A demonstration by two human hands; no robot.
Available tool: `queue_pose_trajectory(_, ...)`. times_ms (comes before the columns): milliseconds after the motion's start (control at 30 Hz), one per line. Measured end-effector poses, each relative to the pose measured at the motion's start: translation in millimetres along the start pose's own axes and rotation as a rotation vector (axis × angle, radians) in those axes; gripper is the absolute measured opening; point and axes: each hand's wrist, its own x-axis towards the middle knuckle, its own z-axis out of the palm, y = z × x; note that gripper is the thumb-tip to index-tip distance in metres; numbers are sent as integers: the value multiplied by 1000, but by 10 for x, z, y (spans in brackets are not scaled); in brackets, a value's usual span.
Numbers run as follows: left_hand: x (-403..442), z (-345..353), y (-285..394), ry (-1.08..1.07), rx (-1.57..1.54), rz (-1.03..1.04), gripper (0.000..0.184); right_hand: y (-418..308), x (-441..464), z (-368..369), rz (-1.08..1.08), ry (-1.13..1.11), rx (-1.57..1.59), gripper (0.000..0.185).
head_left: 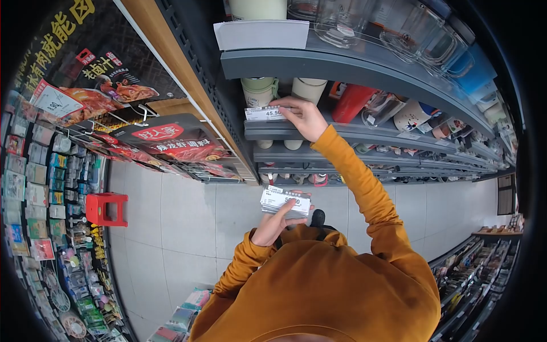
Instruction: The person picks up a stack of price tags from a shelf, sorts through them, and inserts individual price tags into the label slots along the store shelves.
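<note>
My left hand [272, 226] holds a stack of white printed price tags [277, 198], its thumb lying across the top one, which reads in the fifties. Up at the shelf, my right hand [306, 118] pinches the right end of a price tag [263, 114] marked 45.50. That tag lies against the front edge of the shelf [347, 132]. Just behind it stand a pale green cup [259, 91] and a cream cup [309, 88]. Further right on this shelf is a red cylindrical container [352, 104].
An upper shelf [285, 62] with a blank white card [261, 35] and glassware juts out above. Hanging seasoning packets [171, 139] flank the left side. A red stool [107, 210] stands on the tiled floor [188, 228], near a rack of small packaged goods [37, 196].
</note>
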Motion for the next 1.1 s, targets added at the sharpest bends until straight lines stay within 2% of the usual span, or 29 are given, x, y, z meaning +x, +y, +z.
queue_pose_trajectory(100,-19,-15,-53,29,-9,11,36,-28,-25,-22,52,-60,-6,22)
queue_pose_trajectory(200,-37,-6,-50,46,-3,3,36,44,-5,-65,-44,-100,-152,23)
queue_pose_trajectory(300,-39,-21,-61,45,-2,-10,37,40,-12,-94,-19,-159,-415,25)
queue_pose_trajectory(400,-36,-39,-35,41,-1,-34,39,-23,-113,-97,-214,-73,-569,24)
queue_pose_trajectory(500,-43,-61,-19,45,24,-42,39,-169,-271,-55,-169,56,-587,25)
queue_pose_trajectory(633,-24,-84,8,70,88,-69,35,-149,-324,-1,-149,38,-617,23)
queue_pose_trajectory(833,70,26,-32,191,109,82,24,-115,-385,9,-262,21,-664,25)
queue_pose_trajectory(933,145,153,-54,247,167,198,20,-411,-565,-38,-334,220,-562,26)
queue_pose_trajectory(1000,164,356,-19,276,209,291,17,-633,-859,-205,-122,192,-302,22)
queue_pose_trajectory(1067,187,498,-10,229,323,331,20,-722,-1309,-272,44,267,35,19)
queue_pose_trajectory(1100,211,624,-26,237,328,353,19,-762,-1528,-333,94,255,60,18)
